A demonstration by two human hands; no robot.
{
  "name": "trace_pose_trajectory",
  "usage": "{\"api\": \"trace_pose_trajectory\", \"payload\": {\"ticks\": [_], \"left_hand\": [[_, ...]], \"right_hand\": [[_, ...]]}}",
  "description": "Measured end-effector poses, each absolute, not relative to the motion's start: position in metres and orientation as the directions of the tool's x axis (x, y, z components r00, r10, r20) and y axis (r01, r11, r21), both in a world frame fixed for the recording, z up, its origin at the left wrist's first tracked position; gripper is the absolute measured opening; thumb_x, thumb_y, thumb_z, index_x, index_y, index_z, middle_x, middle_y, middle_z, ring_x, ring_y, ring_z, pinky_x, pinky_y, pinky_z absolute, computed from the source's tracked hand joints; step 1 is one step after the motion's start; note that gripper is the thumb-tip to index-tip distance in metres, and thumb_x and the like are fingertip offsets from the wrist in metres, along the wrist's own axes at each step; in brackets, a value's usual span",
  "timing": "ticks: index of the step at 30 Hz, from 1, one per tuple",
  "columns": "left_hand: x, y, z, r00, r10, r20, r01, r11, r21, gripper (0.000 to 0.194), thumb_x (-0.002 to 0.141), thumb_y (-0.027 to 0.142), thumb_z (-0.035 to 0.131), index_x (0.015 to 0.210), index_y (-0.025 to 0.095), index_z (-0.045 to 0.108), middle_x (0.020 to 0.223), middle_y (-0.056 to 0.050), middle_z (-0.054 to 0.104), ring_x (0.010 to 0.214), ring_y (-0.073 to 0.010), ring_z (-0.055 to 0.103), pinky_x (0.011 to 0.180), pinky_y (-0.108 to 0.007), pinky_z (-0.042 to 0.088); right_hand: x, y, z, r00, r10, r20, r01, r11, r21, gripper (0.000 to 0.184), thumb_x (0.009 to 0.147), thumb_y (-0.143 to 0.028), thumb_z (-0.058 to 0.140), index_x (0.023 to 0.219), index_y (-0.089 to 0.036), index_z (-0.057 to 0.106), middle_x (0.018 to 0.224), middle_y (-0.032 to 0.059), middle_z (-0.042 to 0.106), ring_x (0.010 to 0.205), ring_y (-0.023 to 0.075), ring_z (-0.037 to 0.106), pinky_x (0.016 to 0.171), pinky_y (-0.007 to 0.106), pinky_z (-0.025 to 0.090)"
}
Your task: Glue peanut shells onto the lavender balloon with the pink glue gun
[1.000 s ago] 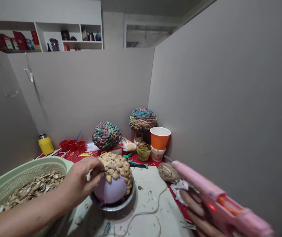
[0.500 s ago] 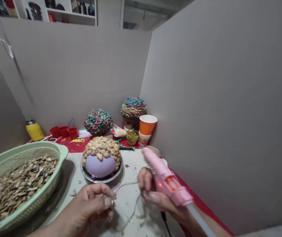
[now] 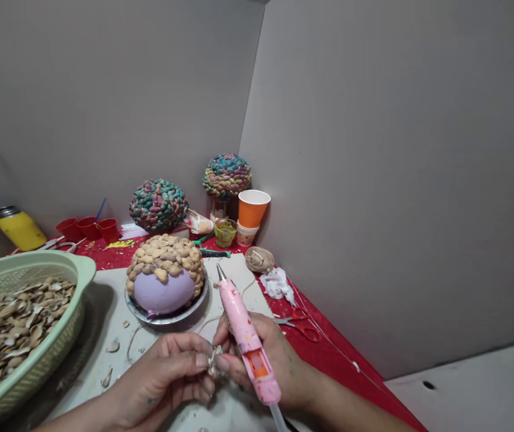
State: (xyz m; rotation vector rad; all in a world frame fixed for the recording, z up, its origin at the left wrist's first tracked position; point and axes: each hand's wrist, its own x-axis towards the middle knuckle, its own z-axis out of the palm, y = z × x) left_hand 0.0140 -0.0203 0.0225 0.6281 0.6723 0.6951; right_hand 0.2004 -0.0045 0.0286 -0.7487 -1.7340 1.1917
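My left hand (image 3: 173, 372) is closed, its thumb and fingers pinching a small pale crumpled bit (image 3: 214, 360) whose kind I cannot make out. My right hand (image 3: 279, 354) grips a pink hot glue gun (image 3: 241, 318), its metal nozzle pointing up and away from me. The right fingertips also touch the small bit. Beyond the hands, a purple balloon (image 3: 164, 292) sits in a shallow silver dish (image 3: 149, 317). Peanut shells (image 3: 162, 255) cover the balloon's top and sides; its front is bare.
At left stands a green basket (image 3: 86, 270) of loose shells. Behind are two painted shell balls (image 3: 158, 205), red cups (image 3: 107, 230), a yellow bottle (image 3: 21, 229) and an orange paper cup (image 3: 253, 210). Twine (image 3: 259, 260), white tissue (image 3: 278, 283) and scissors (image 3: 308, 327) lie at right.
My right hand has come in to meet my left at the small bit, and the glue gun has turned more upright. The view has swung down and to the right, bringing the scissors into sight.
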Motion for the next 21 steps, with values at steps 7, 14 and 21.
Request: {"api": "trace_pose_trajectory", "payload": {"ticks": [7,14,21], "left_hand": [[0.014,-0.022,0.017,0.602,0.721,-0.344,-0.335,0.619,0.711,0.016,0.075,0.019,0.076,0.085,0.007,0.074,0.076,-0.008,0.067,0.062,-0.0091,0.059,0.065,-0.022,0.048],[0.014,-0.02,0.012,0.605,0.722,-0.337,-0.361,0.626,0.691,0.018,0.075,0.019,0.076,0.086,0.005,0.075,0.075,-0.009,0.068,0.062,-0.009,0.06,0.065,-0.021,0.049],[0.014,-0.023,0.007,0.636,0.692,-0.341,-0.381,0.666,0.641,0.017,0.071,0.019,0.08,0.081,0.006,0.075,0.072,-0.008,0.069,0.058,-0.0087,0.061,0.06,-0.019,0.048]], "right_hand": [[0.2,-0.005,0.026,-0.429,0.871,0.24,0.095,0.307,-0.947,0.04,0.073,-0.052,0.076,0.074,-0.015,0.06,0.063,-0.0014,0.054,0.052,0.01,0.048,0.048,0.02,0.04],[0.201,-0.002,0.022,-0.455,0.87,0.189,0.126,0.273,-0.954,0.041,0.072,-0.053,0.076,0.072,-0.015,0.06,0.064,-0.0004,0.056,0.054,0.0112,0.05,0.05,0.021,0.043],[0.203,-0.004,0.016,-0.487,0.845,0.219,0.042,0.273,-0.961,0.035,0.073,-0.045,0.078,0.072,-0.015,0.059,0.063,-0.0019,0.053,0.052,0.0094,0.047,0.049,0.019,0.041]]}}
